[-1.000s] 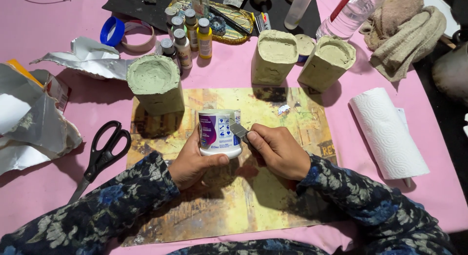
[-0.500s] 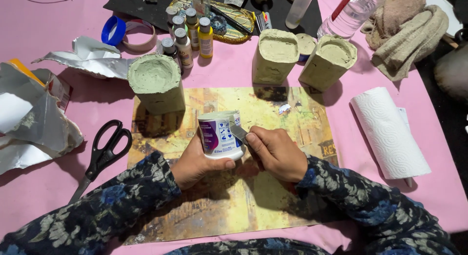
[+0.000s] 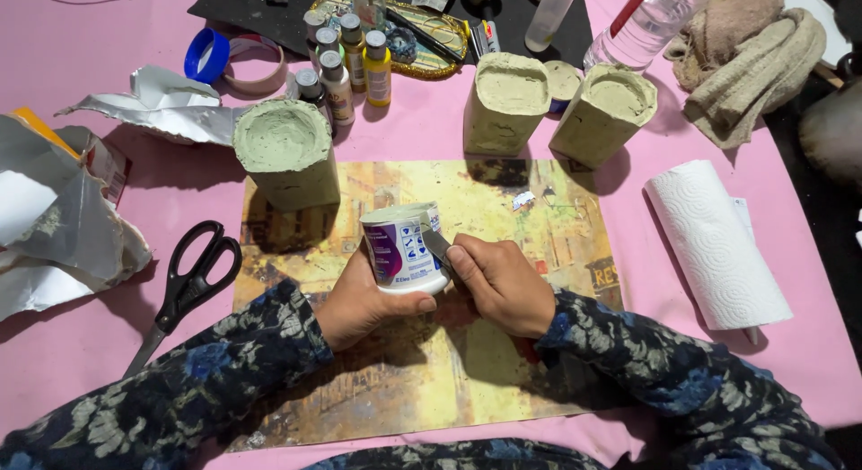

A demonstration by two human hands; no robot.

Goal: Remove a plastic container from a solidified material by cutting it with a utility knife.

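Note:
My left hand (image 3: pixel 364 301) grips a small white tub (image 3: pixel 401 246) with a purple and blue label, holding it upright over a yellowish printed mat (image 3: pixel 431 380). Against the tub's right side my right hand (image 3: pixel 503 283) presses a thin grey metal blade (image 3: pixel 437 246), its fingers closed around the tool. Both arms wear dark floral sleeves.
Three pale green rough-cast block pots (image 3: pixel 287 156) (image 3: pixel 505 102) (image 3: pixel 603 113) stand around the mat's far edge. Black scissors (image 3: pixel 187 286) and crumpled foil and paper (image 3: pixel 63 228) lie left, a paper towel roll (image 3: pixel 716 245) right. Small paint bottles (image 3: pixel 346 61), tape rolls (image 3: pixel 229 61) and folded cloths (image 3: pixel 750 61) sit behind.
Both hands and the tub have shifted slightly toward me on the mat; the blade stays against the tub's side.

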